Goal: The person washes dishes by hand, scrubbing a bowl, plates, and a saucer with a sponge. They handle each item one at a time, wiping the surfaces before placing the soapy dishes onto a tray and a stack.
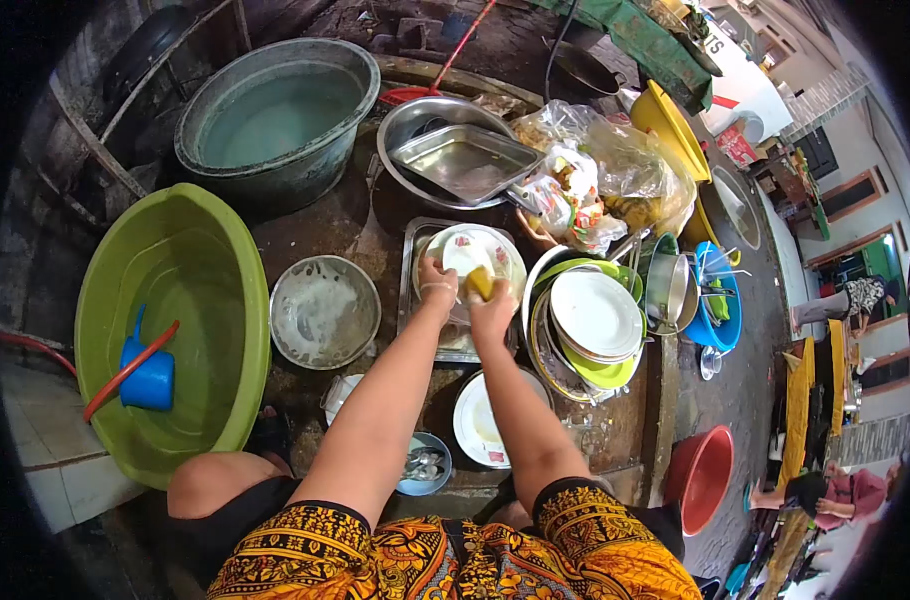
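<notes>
In front of me, my left hand is closed on the left rim of a small white plate with a red floral mark. My right hand grips a yellow sponge against the plate's lower right side. Under it lies a larger white plate, in a rectangular metal tray. A stack of dishes, topped by a white plate, stands just right of my right hand. Nearer my body are another white plate and a light-blue bowl of cutlery.
A sudsy metal basin sits to the left. Beyond it are a green tub with a blue dipper and a dark water tub. Plastic bags and a metal pan lie ahead; a red basin stands right.
</notes>
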`<move>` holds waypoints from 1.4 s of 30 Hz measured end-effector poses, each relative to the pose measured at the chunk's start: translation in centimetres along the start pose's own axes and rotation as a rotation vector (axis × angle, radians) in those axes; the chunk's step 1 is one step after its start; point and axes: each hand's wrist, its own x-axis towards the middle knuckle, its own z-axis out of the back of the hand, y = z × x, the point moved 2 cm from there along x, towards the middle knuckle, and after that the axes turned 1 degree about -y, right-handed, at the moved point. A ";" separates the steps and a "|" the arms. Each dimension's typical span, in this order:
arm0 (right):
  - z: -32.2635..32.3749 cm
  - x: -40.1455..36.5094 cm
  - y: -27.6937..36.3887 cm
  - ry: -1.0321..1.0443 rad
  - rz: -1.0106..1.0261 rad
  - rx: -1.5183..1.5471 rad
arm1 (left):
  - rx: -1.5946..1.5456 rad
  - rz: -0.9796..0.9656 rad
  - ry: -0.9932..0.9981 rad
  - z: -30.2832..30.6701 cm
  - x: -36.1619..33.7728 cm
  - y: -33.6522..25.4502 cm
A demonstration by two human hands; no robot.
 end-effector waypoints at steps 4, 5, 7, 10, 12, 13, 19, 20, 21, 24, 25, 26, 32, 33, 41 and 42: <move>-0.1 -2.6 2.5 0.216 0.217 0.164 | 0.139 -0.097 0.086 1.6 0.0 -0.8; 0.0 -2.3 2.0 0.210 0.212 0.168 | 0.146 -0.101 0.090 2.0 -0.5 -1.1; -0.2 -0.8 1.0 0.273 0.338 -0.012 | -0.053 -0.030 0.174 3.6 -2.9 -3.0; 1.1 0.0 3.0 0.125 0.367 -0.174 | 0.110 -0.024 0.235 4.3 -4.4 -2.9; 0.9 -1.3 4.2 0.188 0.302 -0.122 | 0.151 -0.069 0.184 4.8 -5.6 -3.2; 1.1 -2.2 4.9 0.284 0.284 -0.080 | 0.156 -0.071 0.190 5.3 -5.6 -2.9; 5.7 -5.5 4.6 0.397 0.380 -0.261 | -0.027 0.033 0.155 9.8 -7.5 -4.5; 4.7 -4.8 3.0 0.275 0.461 -0.290 | -0.012 0.037 0.160 9.8 -8.3 -4.4; 5.1 -4.7 3.8 0.199 0.437 -0.335 | -0.046 0.049 0.220 9.4 -9.8 -5.0; 5.5 -6.6 6.7 0.337 0.423 -0.150 | -0.103 0.176 0.294 8.8 -12.3 -5.2; 5.2 -7.5 7.2 0.311 0.486 -0.085 | -0.132 0.228 0.292 9.1 -11.8 -4.9; 5.7 -8.9 7.0 0.324 0.472 -0.077 | -0.225 0.230 0.297 9.9 -11.9 -4.4; 10.8 -9.4 7.8 0.485 0.436 -0.320 | -0.164 0.111 0.213 13.5 -15.4 -7.3; 10.8 -9.2 7.7 0.439 0.533 -0.429 | -0.121 0.104 0.223 13.8 -17.0 -7.7; 11.2 -15.6 11.5 0.665 0.539 -0.151 | -0.455 0.387 0.223 16.8 -17.1 -4.1; 12.2 -15.3 11.4 0.761 0.551 -0.245 | -0.371 0.300 0.202 17.2 -17.0 -4.0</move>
